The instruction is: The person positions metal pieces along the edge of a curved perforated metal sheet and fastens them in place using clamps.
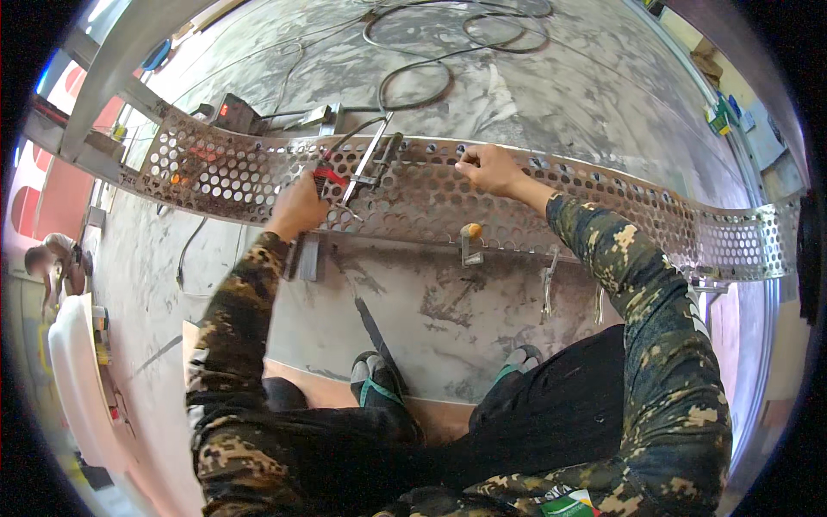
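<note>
A long, rusty perforated metal strip [431,202] runs across in front of me, bending at both ends. My left hand [299,207] is closed on a red welding electrode holder [332,176] with a dark cable, over the strip's left part. Beside it, a bar clamp [369,159] with a dark handle sits across the strip. My right hand [491,169] is at the strip's far edge, right of the clamp, its fingers pinched together. Whatever they hold, if anything, is too small to make out.
Dark cable loops [418,86] lie on the stained grey floor beyond. A box-shaped machine [234,114] stands behind the strip's left part. Brackets, one with an orange knob [471,231], hang at the near edge. Another person [65,263] crouches at far left.
</note>
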`<action>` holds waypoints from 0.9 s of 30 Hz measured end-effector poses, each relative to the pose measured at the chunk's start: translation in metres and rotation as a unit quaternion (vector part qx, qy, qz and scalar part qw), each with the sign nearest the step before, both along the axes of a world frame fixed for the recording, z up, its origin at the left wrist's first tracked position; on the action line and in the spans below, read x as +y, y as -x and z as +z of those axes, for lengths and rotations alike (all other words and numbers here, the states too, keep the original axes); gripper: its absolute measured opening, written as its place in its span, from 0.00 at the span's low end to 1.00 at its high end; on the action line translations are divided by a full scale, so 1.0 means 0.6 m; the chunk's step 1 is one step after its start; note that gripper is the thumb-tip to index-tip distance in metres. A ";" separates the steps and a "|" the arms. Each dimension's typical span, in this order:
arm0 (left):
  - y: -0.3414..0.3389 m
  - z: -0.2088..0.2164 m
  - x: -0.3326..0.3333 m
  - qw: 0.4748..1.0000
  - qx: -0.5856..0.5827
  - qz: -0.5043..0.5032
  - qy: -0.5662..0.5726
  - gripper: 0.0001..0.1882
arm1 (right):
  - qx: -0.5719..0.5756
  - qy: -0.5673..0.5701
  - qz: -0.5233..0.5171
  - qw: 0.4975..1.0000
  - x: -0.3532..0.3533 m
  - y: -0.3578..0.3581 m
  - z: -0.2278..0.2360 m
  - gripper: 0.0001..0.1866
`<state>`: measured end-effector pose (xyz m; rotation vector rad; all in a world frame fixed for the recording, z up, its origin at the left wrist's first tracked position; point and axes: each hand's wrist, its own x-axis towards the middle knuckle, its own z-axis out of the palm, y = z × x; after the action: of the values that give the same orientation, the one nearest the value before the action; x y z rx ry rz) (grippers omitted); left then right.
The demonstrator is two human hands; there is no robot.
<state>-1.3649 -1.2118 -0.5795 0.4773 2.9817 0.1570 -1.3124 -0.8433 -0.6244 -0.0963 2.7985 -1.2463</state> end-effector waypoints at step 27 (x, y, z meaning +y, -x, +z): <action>-0.192 -0.023 -0.628 0.938 0.038 0.324 0.114 0.30 | -0.012 -0.128 0.100 0.987 0.016 -0.049 -0.035 0.16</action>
<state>-1.2499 -1.5885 -0.5933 -0.5465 3.0519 -0.1565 -1.2827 -0.8337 -0.6453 -0.3335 2.8145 -0.8327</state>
